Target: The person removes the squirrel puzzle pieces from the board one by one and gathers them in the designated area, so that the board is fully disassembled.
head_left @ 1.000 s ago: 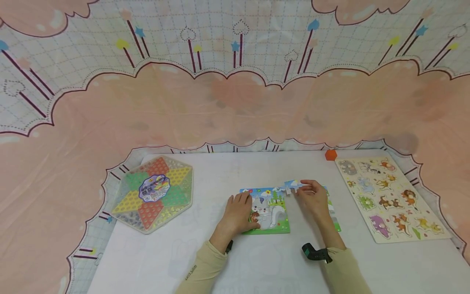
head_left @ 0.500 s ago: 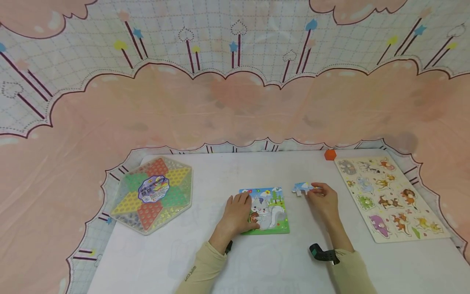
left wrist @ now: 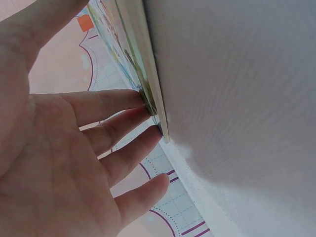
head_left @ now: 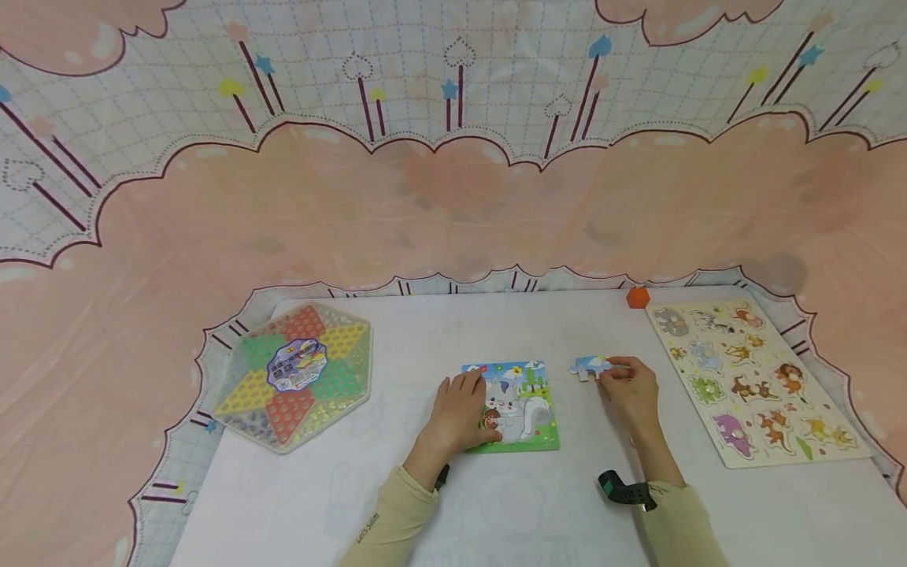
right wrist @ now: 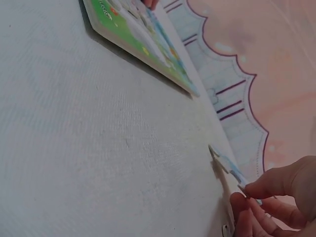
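Observation:
A squirrel picture puzzle (head_left: 520, 405) with a green lower edge lies on the table in the head view. My left hand (head_left: 460, 409) rests at its left side, thumb near the bottom edge. From the left wrist view, the fingers of the left hand (left wrist: 74, 148) are nearly straight and their tips touch the board's edge (left wrist: 143, 59). To the right of the puzzle, my right hand (head_left: 631, 394) pinches a light-blue jigsaw piece (head_left: 590, 365) between thumb and fingers. The right wrist view shows this jigsaw piece (right wrist: 229, 165) edge-on, close to the tabletop.
A hexagonal Chinese checkers board (head_left: 298, 378) lies at the left. On the right stands out a wooden animal peg puzzle (head_left: 754, 386), with an orange hexagonal piece (head_left: 638, 298) by its far corner. A patterned cloth (head_left: 453, 205) rises behind the white table (head_left: 411, 339).
My right hand has moved right, away from the squirrel puzzle, carrying the jigsaw piece, and lowered it slightly. A green-edged strip beside the right forearm no longer shows. The left hand stays put.

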A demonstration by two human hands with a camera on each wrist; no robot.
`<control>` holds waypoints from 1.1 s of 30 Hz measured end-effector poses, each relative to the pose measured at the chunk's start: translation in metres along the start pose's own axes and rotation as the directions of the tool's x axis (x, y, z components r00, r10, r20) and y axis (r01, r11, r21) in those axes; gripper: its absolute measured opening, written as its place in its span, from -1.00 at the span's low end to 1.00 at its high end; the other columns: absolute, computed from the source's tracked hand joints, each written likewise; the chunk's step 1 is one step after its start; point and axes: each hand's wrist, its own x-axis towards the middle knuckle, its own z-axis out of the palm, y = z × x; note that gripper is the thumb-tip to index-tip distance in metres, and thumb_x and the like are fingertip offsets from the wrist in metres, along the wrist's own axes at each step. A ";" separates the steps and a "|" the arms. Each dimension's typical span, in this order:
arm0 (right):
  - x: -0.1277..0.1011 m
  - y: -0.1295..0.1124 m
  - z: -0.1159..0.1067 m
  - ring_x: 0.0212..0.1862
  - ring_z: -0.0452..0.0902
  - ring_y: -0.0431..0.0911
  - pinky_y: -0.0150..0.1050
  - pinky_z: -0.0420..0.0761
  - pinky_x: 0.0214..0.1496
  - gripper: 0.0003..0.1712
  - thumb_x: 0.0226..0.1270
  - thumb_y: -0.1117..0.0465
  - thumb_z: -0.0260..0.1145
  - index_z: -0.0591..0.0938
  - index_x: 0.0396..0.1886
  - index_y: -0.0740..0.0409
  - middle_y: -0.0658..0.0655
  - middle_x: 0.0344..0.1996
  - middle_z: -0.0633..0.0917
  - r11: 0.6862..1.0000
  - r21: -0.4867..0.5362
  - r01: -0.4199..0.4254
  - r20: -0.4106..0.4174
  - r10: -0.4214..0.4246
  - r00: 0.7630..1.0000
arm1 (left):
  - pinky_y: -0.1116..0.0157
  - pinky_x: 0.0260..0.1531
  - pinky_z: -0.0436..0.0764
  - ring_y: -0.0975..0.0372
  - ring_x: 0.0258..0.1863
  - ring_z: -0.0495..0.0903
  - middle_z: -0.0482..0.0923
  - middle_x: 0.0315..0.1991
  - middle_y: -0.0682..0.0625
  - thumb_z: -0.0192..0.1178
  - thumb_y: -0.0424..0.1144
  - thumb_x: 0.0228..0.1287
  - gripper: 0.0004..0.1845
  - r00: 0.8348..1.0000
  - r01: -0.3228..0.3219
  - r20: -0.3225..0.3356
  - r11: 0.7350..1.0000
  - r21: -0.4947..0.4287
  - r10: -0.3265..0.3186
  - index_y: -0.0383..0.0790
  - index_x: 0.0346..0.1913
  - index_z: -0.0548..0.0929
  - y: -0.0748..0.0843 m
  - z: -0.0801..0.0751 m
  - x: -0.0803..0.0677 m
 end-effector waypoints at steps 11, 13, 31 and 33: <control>0.001 -0.002 0.000 -0.34 0.55 -0.15 -0.41 0.46 -0.34 -0.49 0.09 0.33 0.46 0.56 0.06 0.38 0.22 -0.29 0.64 0.990 -0.132 -0.040 0.045 0.046 0.998 | -0.08 0.30 0.31 -0.01 0.32 0.33 0.33 0.35 -0.16 0.43 0.29 -0.03 0.03 1.000 0.004 0.006 1.000 -0.004 -0.004 -0.38 0.36 0.41 -0.001 0.001 0.000; 0.002 -0.001 0.001 -0.37 0.55 -0.15 -0.39 0.46 -0.34 -0.52 0.08 0.34 0.45 0.58 0.02 0.39 0.25 -0.31 0.66 0.987 -0.160 -0.003 0.028 0.007 1.000 | -0.08 0.30 0.31 -0.01 0.32 0.33 0.33 0.36 -0.15 0.43 0.30 -0.03 0.03 1.000 0.003 0.007 1.000 0.003 -0.003 -0.38 0.36 0.41 -0.001 0.002 0.001; 0.001 0.005 0.007 -0.28 0.58 0.18 -0.04 0.47 -0.25 -0.61 0.05 0.36 0.38 0.60 -0.09 0.44 0.33 -0.38 0.67 0.942 -0.315 0.116 -0.005 -0.124 0.992 | -0.08 0.30 0.31 0.00 0.32 0.32 0.33 0.36 -0.15 0.42 0.31 -0.03 0.04 1.000 0.003 0.014 1.000 0.019 -0.003 -0.37 0.37 0.40 -0.002 0.003 0.001; 0.001 0.004 0.006 -0.28 0.58 0.19 -0.02 0.48 -0.25 -0.62 0.06 0.36 0.38 0.59 -0.09 0.44 0.34 -0.38 0.67 0.941 -0.319 0.113 0.005 -0.117 0.993 | -0.08 0.30 0.31 0.00 0.32 0.32 0.33 0.36 -0.15 0.42 0.32 -0.03 0.04 1.000 0.002 0.014 1.000 0.019 -0.002 -0.37 0.37 0.40 -0.002 0.003 0.001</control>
